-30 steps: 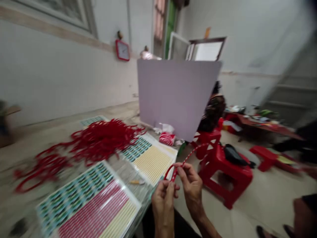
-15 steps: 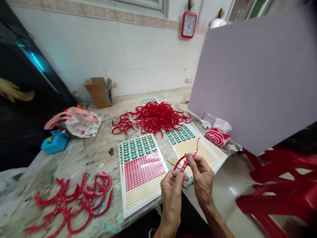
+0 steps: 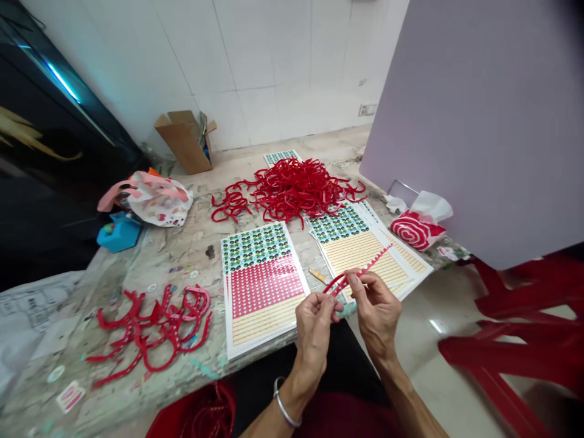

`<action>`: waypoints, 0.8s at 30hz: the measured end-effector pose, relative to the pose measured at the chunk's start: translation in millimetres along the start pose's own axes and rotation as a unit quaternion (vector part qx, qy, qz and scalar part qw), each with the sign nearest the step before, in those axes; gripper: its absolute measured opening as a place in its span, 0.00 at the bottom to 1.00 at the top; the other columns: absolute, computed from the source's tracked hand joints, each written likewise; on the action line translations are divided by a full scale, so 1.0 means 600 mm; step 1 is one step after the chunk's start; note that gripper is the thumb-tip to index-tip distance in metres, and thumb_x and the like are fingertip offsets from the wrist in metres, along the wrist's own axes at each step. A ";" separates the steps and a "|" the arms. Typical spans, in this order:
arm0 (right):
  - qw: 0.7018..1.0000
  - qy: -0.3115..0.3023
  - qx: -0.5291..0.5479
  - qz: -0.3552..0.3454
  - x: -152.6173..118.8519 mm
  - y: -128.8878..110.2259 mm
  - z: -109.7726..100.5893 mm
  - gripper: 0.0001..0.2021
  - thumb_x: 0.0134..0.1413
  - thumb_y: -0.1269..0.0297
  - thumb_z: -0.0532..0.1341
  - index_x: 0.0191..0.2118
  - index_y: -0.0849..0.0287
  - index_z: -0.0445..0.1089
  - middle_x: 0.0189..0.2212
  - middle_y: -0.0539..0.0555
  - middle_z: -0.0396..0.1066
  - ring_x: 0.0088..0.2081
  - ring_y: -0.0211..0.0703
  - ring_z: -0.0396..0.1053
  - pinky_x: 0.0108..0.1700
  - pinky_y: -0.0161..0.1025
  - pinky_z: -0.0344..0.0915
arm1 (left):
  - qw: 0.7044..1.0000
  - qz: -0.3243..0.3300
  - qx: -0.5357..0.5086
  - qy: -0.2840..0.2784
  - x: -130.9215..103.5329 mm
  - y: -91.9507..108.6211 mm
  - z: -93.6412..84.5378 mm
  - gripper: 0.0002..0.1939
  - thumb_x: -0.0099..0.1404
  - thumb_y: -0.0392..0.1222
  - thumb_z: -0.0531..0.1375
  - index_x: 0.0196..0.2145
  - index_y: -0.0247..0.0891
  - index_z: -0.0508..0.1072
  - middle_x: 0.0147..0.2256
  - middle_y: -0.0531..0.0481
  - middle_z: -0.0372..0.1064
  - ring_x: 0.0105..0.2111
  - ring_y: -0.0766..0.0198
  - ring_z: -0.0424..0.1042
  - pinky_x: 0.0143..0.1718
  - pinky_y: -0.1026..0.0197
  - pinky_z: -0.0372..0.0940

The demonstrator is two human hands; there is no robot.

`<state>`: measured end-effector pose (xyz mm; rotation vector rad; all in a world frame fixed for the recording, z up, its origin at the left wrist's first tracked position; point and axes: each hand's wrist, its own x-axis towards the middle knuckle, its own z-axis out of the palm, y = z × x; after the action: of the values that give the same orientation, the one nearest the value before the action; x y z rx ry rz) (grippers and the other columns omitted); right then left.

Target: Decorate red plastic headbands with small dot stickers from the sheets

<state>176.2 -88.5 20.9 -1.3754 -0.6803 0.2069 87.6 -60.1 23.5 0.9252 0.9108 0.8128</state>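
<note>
Between my hands, near the table's front edge, is a red strip (image 3: 375,258) with pale marks along it, its free end pointing up and right. My left hand (image 3: 314,322) pinches its lower end, where a plain red part curves over. My right hand (image 3: 376,307) pinches it farther along. A sticker sheet (image 3: 264,292) with green, red and yellow bands lies left of my hands. More sheets (image 3: 365,249) lie behind my right hand. A large heap of red strips (image 3: 296,188) sits behind the sheets. Several marked red strips (image 3: 155,334) lie at the left.
A cardboard box (image 3: 185,143) stands by the wall. A pink and white bag (image 3: 159,201) and a blue holder (image 3: 118,232) are at the left. A tissue pack (image 3: 415,231) lies at the right, beside a grey panel (image 3: 474,121). Red stools (image 3: 502,365) stand beyond the table.
The view has tilted downward. The strip's free end now stretches farther right and lies lower in its slant. Both hands still hold the strip.
</note>
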 end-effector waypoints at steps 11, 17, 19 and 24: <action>0.996 0.008 -0.025 0.083 0.003 0.028 -0.005 0.08 0.50 0.61 0.62 0.29 0.62 0.68 0.28 0.51 0.69 0.25 0.34 0.61 0.27 0.33 0.60 | 0.992 -0.056 -0.100 -0.054 0.000 -0.009 -0.013 0.09 0.57 0.42 0.61 0.25 0.32 0.70 0.24 0.49 0.69 0.22 0.71 0.64 0.31 0.64 0.62; 0.995 -0.007 0.009 0.104 -0.001 0.033 0.008 0.08 0.49 0.61 0.62 0.30 0.62 0.69 0.31 0.52 0.71 0.27 0.35 0.65 0.29 0.35 0.65 | 0.991 -0.046 -0.112 -0.057 -0.003 -0.001 -0.023 0.09 0.58 0.40 0.60 0.26 0.31 0.71 0.24 0.49 0.70 0.22 0.71 0.63 0.32 0.64 0.63; 0.995 -0.008 0.015 0.102 -0.001 0.035 0.012 0.08 0.49 0.61 0.62 0.30 0.62 0.69 0.30 0.52 0.71 0.26 0.35 0.66 0.29 0.35 0.65 | 0.991 -0.041 -0.112 -0.061 -0.004 0.002 -0.026 0.09 0.59 0.40 0.60 0.26 0.31 0.71 0.24 0.49 0.70 0.23 0.72 0.63 0.33 0.65 0.62; 0.993 -0.008 0.034 0.112 -0.002 0.043 0.014 0.10 0.48 0.59 0.63 0.31 0.63 0.70 0.32 0.55 0.73 0.29 0.39 0.68 0.32 0.38 0.68 | 0.990 -0.042 -0.118 -0.062 -0.005 0.002 -0.028 0.09 0.59 0.41 0.60 0.27 0.31 0.72 0.25 0.49 0.69 0.23 0.71 0.63 0.34 0.64 0.62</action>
<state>177.0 -76.5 -3.4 -1.3838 -0.5272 0.4172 71.0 -57.0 19.9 0.7185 0.7231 0.7636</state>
